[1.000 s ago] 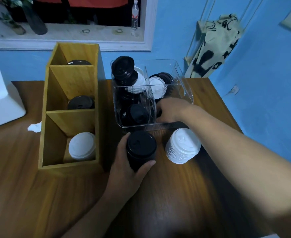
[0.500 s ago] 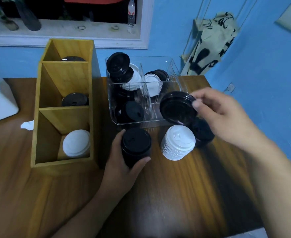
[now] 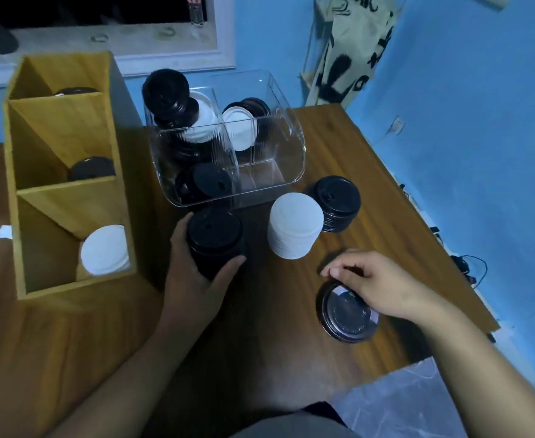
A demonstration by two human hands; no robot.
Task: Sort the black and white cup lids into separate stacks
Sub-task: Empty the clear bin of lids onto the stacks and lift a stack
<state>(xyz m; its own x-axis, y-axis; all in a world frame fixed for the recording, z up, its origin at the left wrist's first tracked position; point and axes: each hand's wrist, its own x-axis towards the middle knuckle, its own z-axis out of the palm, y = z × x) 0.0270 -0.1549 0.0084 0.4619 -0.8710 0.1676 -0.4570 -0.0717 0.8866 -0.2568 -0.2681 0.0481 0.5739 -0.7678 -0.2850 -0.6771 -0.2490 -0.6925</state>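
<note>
My left hand (image 3: 193, 281) gripped the black stack (image 3: 214, 240) left of the white stack (image 3: 294, 230). My right hand (image 3: 378, 287) curled over an upturned black lid (image 3: 343, 316) nearer me, grip unclear. It wanted flipping, then stacking.

The lid stack (image 3: 214, 245) gripped by the left hand (image 3: 193, 279) is black. Just right of that grip stands a white stack (image 3: 294, 230), and beyond it another black stack (image 3: 337, 202). Under the right hand (image 3: 376, 286) the lid (image 3: 345, 314) looks glossy dark, perhaps with pale patches. The table (image 3: 332, 143) is brown woodgrain.

Right hand (image 3: 376, 289) out of bin (image 3: 294, 159), black lid (image 3: 345, 314) now on table (image 3: 259, 343)
</note>
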